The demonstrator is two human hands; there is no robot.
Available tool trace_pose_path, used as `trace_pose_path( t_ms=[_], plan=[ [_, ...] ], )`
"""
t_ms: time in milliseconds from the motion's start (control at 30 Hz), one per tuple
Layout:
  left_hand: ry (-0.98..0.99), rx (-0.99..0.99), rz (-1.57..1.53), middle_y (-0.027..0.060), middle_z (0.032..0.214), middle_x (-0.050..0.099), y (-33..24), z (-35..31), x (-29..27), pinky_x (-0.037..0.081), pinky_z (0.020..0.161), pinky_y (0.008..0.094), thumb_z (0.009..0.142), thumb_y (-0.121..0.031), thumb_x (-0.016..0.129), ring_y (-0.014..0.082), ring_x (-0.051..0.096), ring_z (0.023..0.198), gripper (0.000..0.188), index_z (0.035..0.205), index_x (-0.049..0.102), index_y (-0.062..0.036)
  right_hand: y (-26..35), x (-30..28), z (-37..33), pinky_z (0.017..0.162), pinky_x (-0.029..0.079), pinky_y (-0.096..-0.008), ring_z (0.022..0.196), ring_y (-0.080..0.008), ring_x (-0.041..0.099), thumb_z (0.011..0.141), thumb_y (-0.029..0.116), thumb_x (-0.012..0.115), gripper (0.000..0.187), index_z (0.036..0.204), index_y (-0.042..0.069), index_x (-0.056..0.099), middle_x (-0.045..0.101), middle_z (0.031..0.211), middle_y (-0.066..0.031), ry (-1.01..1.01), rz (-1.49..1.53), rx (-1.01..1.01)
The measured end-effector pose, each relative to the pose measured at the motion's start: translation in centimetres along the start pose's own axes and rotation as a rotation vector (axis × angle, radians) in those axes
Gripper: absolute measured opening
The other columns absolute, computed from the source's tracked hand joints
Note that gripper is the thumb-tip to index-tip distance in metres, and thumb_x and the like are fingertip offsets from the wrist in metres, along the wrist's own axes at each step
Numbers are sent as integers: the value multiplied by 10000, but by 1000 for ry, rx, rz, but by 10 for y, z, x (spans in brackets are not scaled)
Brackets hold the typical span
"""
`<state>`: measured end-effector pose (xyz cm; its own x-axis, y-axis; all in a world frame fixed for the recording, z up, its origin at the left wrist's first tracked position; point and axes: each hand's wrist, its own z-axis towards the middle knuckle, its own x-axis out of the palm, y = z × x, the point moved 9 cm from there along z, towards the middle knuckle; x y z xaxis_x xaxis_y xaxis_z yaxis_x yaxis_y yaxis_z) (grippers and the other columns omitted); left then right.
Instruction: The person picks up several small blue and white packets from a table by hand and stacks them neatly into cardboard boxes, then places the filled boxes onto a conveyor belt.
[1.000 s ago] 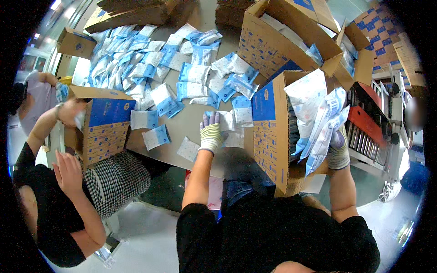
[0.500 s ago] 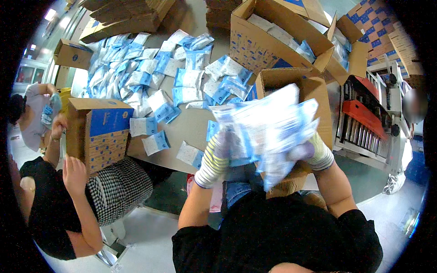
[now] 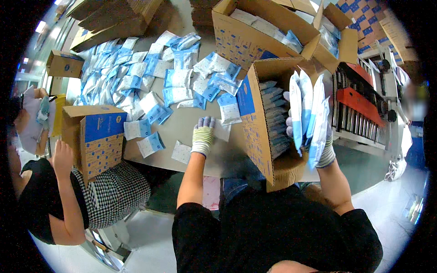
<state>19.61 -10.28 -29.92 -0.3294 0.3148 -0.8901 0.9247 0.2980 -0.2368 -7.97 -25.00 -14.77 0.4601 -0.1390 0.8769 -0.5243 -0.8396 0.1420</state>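
Grey tabletop (image 3: 182,123) spreads under our left hand (image 3: 202,137), which lies flat, gripping nothing we can see, with loose packets (image 3: 177,78) beyond it and a pale packet (image 3: 222,131) just to its right. Apart from it, our right hand (image 3: 326,154) is clamped round upright packets (image 3: 315,107) at the mouth of the box (image 3: 256,132) between our hands; we probably do best keeping their edges level and squeezing evenly, so none slips onto the packed row (image 3: 274,120).

Bright, with strong fisheye distortion
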Motion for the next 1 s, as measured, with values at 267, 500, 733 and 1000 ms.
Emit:
trace_pose_path(
  t_ms=[267,500,733,1000],
  plan=[
    [-740,-170,-1534,36,968,572,28,-69,-126,504,560,305,904,-312,593,151,577,784,350,1125,516,-51,20,34,-29,877,436,-456,984,-312,524,710,513,665,886,1329,-32,340,523,1076,-174,162,-469,-128],
    [-579,484,-521,201,1194,516,-189,-116,-273,379,928,486,754,-269,627,409,485,1114,468,1155,550,-40,28,120,-32,899,455,-410,1001,-263,565,681,390,727,731,1268,58,446,570,1119,-123,230,-1222,-371],
    [-595,452,-225,162,1252,475,-190,-114,-241,326,973,546,674,-181,618,454,379,1214,197,792,590,-26,-12,130,-28,892,480,-372,992,-233,611,628,265,786,646,1212,144,537,615,1142,-95,529,-1844,-290],
    [-732,461,-500,225,1241,488,-183,-137,-234,404,957,467,726,-19,550,412,481,1136,388,1114,542,-24,-83,49,-12,908,429,-424,1044,-345,545,781,265,607,423,1150,61,569,553,1160,-192,677,-2839,-97]
  ],
)
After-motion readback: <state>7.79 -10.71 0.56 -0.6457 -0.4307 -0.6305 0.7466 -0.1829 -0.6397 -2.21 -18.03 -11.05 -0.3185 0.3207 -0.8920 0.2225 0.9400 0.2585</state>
